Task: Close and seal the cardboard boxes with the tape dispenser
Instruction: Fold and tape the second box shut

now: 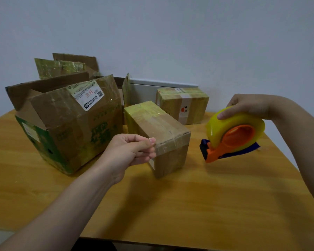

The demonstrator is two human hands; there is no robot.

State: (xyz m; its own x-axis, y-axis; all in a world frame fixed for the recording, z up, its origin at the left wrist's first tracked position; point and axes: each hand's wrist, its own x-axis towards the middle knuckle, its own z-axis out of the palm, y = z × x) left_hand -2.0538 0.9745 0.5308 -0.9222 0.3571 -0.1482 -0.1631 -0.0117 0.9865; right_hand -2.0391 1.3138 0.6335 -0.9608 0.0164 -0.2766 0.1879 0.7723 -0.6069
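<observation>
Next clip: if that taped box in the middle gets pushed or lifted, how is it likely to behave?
The taped box is long and fairly low, so a lengthwise push probably slides it on the smooth-looking table rather than tipping it. Its glossy tape wrap may feel slippery to grip. Closed, it should lift as one stiff block; weight cannot be judged.

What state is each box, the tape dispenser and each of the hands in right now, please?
Large box: open, flaps up.
Middle box: closed, taped.
Back box: closed, taped.
Tape dispenser: held from above by its roll.
Right hand: grips the tape dispenser.
Left hand: fingers curled beside the middle box; any hold unclear.
</observation>
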